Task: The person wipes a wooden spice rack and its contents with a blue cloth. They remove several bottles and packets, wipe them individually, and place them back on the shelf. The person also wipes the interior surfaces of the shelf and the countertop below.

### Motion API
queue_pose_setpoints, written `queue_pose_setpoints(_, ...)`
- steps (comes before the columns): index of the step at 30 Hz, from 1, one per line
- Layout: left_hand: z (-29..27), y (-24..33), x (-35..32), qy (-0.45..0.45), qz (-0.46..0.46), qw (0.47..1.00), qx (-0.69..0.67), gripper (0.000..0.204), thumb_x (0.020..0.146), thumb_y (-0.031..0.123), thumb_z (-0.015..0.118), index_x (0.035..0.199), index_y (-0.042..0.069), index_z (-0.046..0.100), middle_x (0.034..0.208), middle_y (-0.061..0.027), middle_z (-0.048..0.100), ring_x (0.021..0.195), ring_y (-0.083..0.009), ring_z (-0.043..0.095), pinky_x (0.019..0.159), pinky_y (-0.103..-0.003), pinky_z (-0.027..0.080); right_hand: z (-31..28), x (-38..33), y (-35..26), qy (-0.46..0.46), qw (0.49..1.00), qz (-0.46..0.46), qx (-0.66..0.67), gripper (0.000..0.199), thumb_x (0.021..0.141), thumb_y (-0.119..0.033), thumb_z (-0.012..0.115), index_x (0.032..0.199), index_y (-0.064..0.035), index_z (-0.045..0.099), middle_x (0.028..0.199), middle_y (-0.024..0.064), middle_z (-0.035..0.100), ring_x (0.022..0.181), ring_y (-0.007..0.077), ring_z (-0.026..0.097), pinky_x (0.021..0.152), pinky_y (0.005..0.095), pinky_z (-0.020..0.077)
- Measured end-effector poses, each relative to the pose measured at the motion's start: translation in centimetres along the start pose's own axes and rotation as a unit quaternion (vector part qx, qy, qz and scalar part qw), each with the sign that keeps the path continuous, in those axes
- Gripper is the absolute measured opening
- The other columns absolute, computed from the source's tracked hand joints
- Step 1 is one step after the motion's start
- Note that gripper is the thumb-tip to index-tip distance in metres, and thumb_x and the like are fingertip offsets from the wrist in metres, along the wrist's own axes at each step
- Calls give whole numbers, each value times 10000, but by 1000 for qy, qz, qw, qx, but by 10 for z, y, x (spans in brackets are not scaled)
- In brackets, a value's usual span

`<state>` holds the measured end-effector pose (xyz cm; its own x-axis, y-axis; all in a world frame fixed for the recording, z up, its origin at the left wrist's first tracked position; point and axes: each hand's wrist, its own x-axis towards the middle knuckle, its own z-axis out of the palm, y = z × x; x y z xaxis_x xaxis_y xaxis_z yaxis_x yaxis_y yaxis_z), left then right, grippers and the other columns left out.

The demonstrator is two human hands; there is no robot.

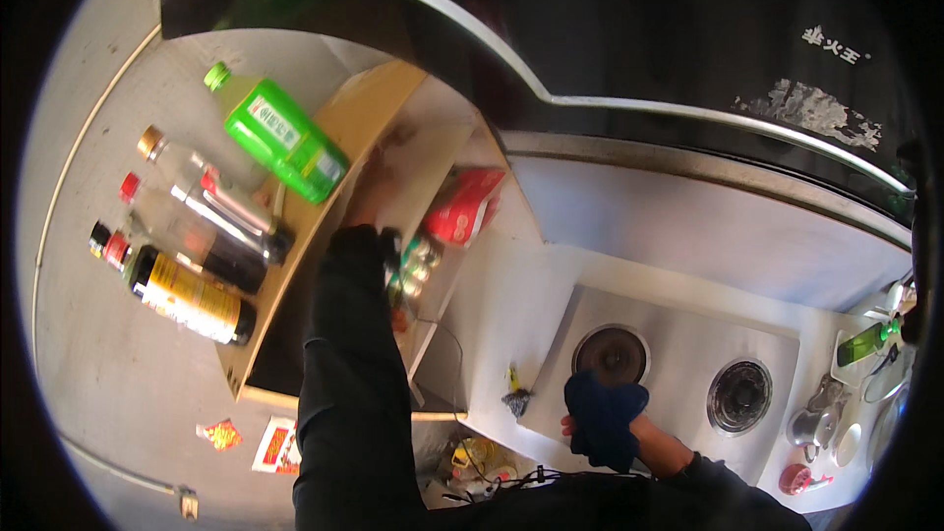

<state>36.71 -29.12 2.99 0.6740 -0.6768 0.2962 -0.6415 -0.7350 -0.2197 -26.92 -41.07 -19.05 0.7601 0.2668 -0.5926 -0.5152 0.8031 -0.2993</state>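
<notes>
Black range hood with a silver rim fills the far right. Below it, a steel two-burner gas stove top sits on the pale table; left burner ring and right burner ring are both bare.

Wooden shelf unit stands left of the stove. On top of it: a green plastic bottle with a green cap lying tilted, three clear glass bottles with dark liquid, and a dark sauce bottle with a yellow label nearest.

Left arm in a black sleeve reaches up into the shelf; left hand is blurred inside the compartment, beside a red packet and small jars. Cannot tell how its fingers sit or whether they hold anything.

Right hand rests at the stove's near edge, fingers closed over a dark blue cloth pressed on the steel just near the left burner.

Small yellow-and-dark scrap lies on the table left of the cloth.
</notes>
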Motion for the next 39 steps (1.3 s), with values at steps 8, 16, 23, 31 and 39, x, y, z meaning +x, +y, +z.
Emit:
queue_pose_setpoints(8,12,-26,40,-65,-46,996,-45,308,1026,187,614,1270,11,680,1255,-220,676,1149,-357,649,1037,-455,508,-13,-12,-14,47,995,-73,-55,283,1086,-333,590,1229,-90,601,1090,139,749,967,264,738,788,399,592)
queue_pose_setpoints(16,17,-37,45,-63,-40,995,-72,268,1046,210,621,1206,11,699,1153,-174,707,1077,-300,655,1004,-421,514,12,-12,-31,6,971,-138,-196,342,1118,-195,533,1375,28,560,1276,226,717,1183,322,718,1025,440,590)
queue_pose_setpoints(23,-10,-32,21,-33,-18,991,-128,254,1064,231,627,1150,10,716,1065,-133,735,1013,-251,660,975,-391,519,-16,15,-17,-89,987,-132,15,379,1129,-237,523,1389,35,570,1312,261,694,1191,374,712,1071,463,562)
queue_pose_setpoints(31,-11,-94,-17,10,52,965,-257,230,1093,267,621,1086,41,666,1036,-58,693,983,-190,661,900,-335,578,-16,10,-9,-94,990,-93,40,377,1125,-288,550,1355,7,596,1274,240,711,1132,348,737,941,434,613)
queue_pose_setpoints(39,-112,32,-93,-60,-126,789,-598,272,1089,222,608,1294,44,592,1194,-78,674,1043,-227,715,838,-429,680,-12,-19,-1,-37,996,-70,33,370,1118,-310,576,1309,3,625,1234,194,726,1104,319,743,909,409,617)
